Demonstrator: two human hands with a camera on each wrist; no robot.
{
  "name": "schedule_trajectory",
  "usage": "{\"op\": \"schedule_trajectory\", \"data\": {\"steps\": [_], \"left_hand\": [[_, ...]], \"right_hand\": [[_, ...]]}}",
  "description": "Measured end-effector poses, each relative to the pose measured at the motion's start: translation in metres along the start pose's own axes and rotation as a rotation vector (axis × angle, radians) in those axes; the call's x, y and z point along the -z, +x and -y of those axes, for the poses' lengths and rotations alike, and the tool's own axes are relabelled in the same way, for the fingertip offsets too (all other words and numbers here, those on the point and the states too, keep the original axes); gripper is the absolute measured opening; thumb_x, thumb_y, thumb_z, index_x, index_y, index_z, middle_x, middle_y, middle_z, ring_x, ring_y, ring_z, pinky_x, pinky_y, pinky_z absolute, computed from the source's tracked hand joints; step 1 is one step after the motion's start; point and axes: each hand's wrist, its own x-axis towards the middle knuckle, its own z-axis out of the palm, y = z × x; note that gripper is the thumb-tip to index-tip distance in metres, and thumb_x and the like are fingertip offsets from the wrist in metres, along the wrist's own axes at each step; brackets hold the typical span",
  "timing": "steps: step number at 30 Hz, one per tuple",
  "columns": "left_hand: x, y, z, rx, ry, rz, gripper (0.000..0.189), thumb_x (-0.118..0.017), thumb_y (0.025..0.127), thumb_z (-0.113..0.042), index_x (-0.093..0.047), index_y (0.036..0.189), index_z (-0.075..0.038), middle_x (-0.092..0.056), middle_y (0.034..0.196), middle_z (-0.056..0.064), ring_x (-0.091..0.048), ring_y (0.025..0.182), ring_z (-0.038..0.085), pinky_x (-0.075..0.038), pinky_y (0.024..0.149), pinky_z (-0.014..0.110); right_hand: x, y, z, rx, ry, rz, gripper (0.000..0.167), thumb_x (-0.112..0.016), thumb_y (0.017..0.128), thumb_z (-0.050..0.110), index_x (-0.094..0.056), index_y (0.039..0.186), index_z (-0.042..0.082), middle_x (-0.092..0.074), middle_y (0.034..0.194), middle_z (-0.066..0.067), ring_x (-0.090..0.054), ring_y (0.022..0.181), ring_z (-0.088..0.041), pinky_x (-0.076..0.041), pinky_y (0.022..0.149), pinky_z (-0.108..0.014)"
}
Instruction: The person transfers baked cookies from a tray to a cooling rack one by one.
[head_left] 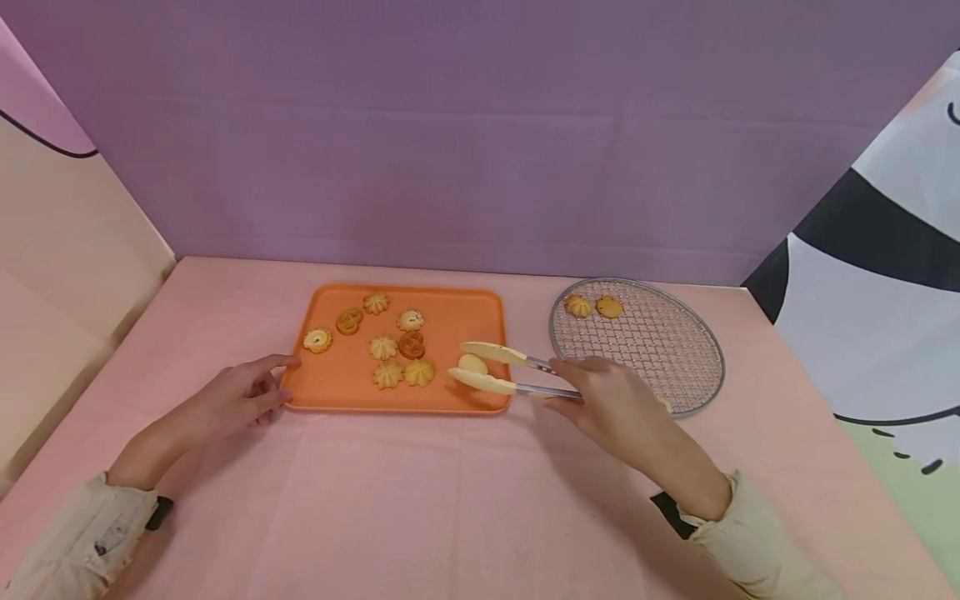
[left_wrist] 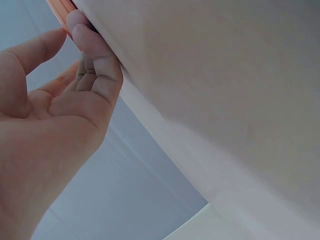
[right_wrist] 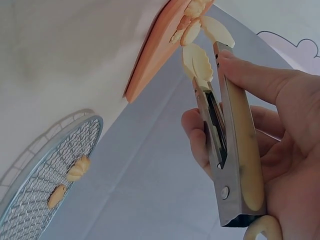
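My left hand holds the left rim of an orange tray, its thumb and fingertips at the edge near the front corner. In my right hand is a pair of metal tongs with cream scalloped tips, gripped along the arms. A pale round cookie lies at the tray's right side, between the spread tips. Further left on the tray are several cookies, among them a yellow star-shaped one, a brown pretzel-shaped one and a pale-centred one.
Right of the tray lies a round wire rack, partly behind my right hand. On its far left part sit a star-shaped cookie and a flat round cookie. A purple wall stands behind the pink table.
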Motion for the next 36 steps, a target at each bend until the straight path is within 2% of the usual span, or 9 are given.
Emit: {"op": "schedule_trajectory", "data": {"steps": [8,19,27,36], "left_hand": [[0.000,0.000,0.001,-0.002,-0.005,0.008,0.050,-0.064,0.096,-0.004,-0.045,0.140,0.006,-0.058,0.076,0.004,-0.056,0.061,0.014,-0.051,0.056,0.025],[-0.001,0.001,0.001,-0.003,0.005,0.003,0.049,-0.063,0.096,-0.004,-0.046,0.140,0.006,-0.058,0.075,0.004,-0.056,0.060,0.014,-0.051,0.055,0.025],[0.000,0.000,-0.001,0.018,-0.002,0.014,0.049,-0.063,0.096,-0.005,-0.044,0.141,0.005,-0.057,0.077,0.005,-0.057,0.062,0.015,-0.052,0.057,0.025],[0.000,0.000,-0.002,0.033,0.000,0.015,0.050,-0.063,0.097,-0.006,-0.044,0.141,0.005,-0.057,0.078,0.005,-0.057,0.063,0.015,-0.052,0.056,0.025]], "right_hand": [[0.006,-0.004,-0.006,-0.033,0.003,0.007,0.047,-0.086,0.078,0.022,-0.071,0.118,0.002,-0.073,0.105,-0.015,-0.071,0.091,-0.031,-0.058,0.076,-0.045],[0.016,-0.013,-0.015,-0.054,-0.015,-0.037,0.045,-0.086,0.078,0.022,-0.071,0.116,0.003,-0.073,0.101,-0.014,-0.070,0.082,-0.027,-0.058,0.070,-0.044],[0.019,-0.017,-0.035,-0.024,0.001,-0.105,0.045,-0.087,0.076,0.017,-0.071,0.114,-0.001,-0.074,0.099,-0.015,-0.069,0.075,-0.024,-0.057,0.065,-0.042],[0.026,-0.020,-0.061,-0.099,0.009,-0.081,0.043,-0.086,0.077,0.015,-0.071,0.113,-0.002,-0.073,0.087,-0.014,-0.065,0.064,-0.017,-0.054,0.056,-0.036]]}}
